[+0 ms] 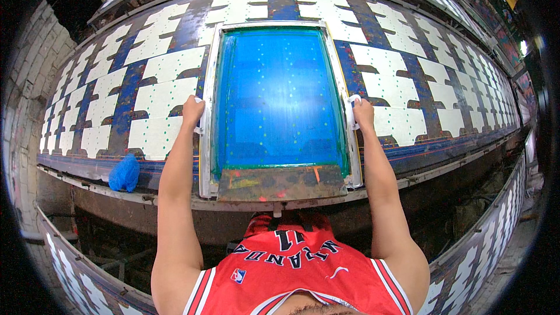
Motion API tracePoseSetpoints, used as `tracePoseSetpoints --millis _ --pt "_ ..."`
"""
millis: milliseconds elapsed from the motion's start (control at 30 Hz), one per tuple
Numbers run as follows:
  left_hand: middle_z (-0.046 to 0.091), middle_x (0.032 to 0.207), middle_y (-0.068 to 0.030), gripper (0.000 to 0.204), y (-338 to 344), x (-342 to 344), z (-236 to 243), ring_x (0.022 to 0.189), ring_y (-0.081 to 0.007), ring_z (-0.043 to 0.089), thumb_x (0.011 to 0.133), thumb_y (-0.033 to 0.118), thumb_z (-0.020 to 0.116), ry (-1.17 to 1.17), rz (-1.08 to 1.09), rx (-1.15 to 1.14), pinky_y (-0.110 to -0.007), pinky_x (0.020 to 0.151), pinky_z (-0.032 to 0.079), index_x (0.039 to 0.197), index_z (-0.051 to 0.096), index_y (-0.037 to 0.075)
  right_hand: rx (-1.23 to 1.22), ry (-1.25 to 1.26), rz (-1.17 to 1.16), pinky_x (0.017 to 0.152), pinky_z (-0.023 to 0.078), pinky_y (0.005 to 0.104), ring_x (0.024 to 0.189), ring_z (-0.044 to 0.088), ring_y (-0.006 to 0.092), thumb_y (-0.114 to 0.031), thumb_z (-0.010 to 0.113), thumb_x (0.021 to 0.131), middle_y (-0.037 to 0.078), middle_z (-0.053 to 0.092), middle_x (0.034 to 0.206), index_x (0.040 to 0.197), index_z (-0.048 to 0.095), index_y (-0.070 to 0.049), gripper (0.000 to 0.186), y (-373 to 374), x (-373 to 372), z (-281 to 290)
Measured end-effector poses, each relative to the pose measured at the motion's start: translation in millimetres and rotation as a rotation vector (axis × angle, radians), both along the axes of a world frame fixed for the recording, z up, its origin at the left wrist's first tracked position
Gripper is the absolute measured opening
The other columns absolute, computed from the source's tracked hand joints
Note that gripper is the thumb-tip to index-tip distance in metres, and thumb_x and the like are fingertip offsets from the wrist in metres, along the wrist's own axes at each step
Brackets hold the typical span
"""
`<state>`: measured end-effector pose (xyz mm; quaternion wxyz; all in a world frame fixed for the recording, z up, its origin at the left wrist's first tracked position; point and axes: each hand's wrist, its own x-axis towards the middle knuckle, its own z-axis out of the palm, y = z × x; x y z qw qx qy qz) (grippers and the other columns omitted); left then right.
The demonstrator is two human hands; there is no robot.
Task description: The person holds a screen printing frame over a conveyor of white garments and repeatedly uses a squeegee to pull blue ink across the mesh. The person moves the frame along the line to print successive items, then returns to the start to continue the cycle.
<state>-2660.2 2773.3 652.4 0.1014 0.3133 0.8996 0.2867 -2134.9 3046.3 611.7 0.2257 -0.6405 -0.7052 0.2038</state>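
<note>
A screen printing frame [280,99] with blue mesh and a pale metal rim lies flat on the long table in front of me. My left hand [193,109] is closed around a white handle on the frame's left side. On the opposite side, my right hand [363,112] grips a matching white handle [353,100]. Across the frame's near end sits a paint-stained board [282,184]. Through the mesh, rows of small green dots and dark curved shapes show faintly.
White cut fabric pieces [388,90] with green dots cover the table [125,99] in rows on both sides. A blue plastic bag [124,173] rests at the near left edge. More tables with white pieces stand beyond and behind me. A block wall [36,58] rises at left.
</note>
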Motion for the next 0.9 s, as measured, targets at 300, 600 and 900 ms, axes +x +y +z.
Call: tracePoseSetpoints --millis 300,600,900 --pt "0.07 0.108 -0.0267 0.036 -11.9 2.3 -3.0 0.104 -0.0407 0.067 0.089 0.025 0.065 0.013 0.006 0.136 -0.045 0.09 0.05 0.112 0.065 -0.002 0.044 -0.064 -0.086 0.085 0.05 0.0572 0.096 0.066 0.0496 -0.036 0.051 0.099 0.031 0.069 0.098 0.101 0.069 0.002 0.041 -18.0 -10.2 13.6" --pt "0.068 0.108 -0.0295 0.04 -12.5 -7.0 -17.9 0.104 -0.0425 0.066 0.092 0.028 0.063 -0.011 0.041 0.115 -0.046 0.091 0.049 0.113 0.064 -0.005 0.028 -0.112 -0.145 0.083 0.051 0.0567 0.096 0.067 0.0471 -0.038 0.048 0.1 0.029 0.07 0.101 0.102 0.07 0.0 0.043 -31.5 -13.7 23.0" --pt "0.069 0.1 -0.027 0.035 -14.6 3.6 -10.9 0.096 -0.0421 0.067 0.091 0.028 0.062 0.062 0.05 0.122 -0.048 0.084 0.049 0.103 0.064 -0.004 0.004 -0.149 -0.14 0.085 0.051 0.0561 0.099 0.067 0.0464 -0.038 0.046 0.101 0.028 0.07 0.103 0.105 0.069 -0.001 0.044 -30.3 -15.4 24.3"
